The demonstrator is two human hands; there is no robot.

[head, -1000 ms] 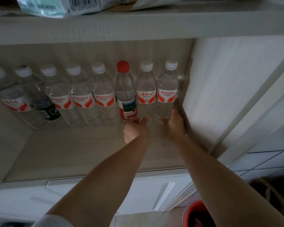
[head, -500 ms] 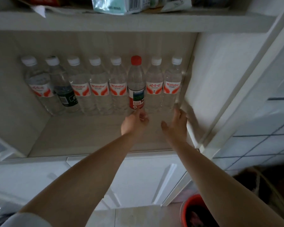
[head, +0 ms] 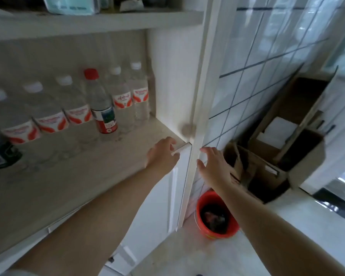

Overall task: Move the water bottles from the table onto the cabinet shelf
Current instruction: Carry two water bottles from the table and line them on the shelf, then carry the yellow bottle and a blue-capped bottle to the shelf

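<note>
Several clear water bottles stand in a row at the back of the cabinet shelf (head: pixel 72 176). Most have white caps and red-and-white labels, such as the rightmost bottle (head: pixel 140 94). One has a red cap (head: pixel 103 104), and a dark-labelled bottle (head: pixel 0 152) stands at the far left. My left hand (head: pixel 162 154) is at the shelf's front right corner, fingers relaxed, holding nothing. My right hand (head: pixel 213 166) is spread open in front of the cabinet's white side frame, clear of the shelf and empty.
An upper shelf (head: pixel 96 22) carries packages. The cabinet's white side frame (head: pixel 204 76) bears a round knob (head: pixel 187 129). Right of it is a tiled wall, open cardboard boxes (head: pixel 277 148) on a white counter, and a red bucket (head: pixel 217 214) on the floor.
Both hands have drawn back from the bottles to the shelf's front right edge. The view has swung right, bringing the tiled wall, boxes and bucket into sight.
</note>
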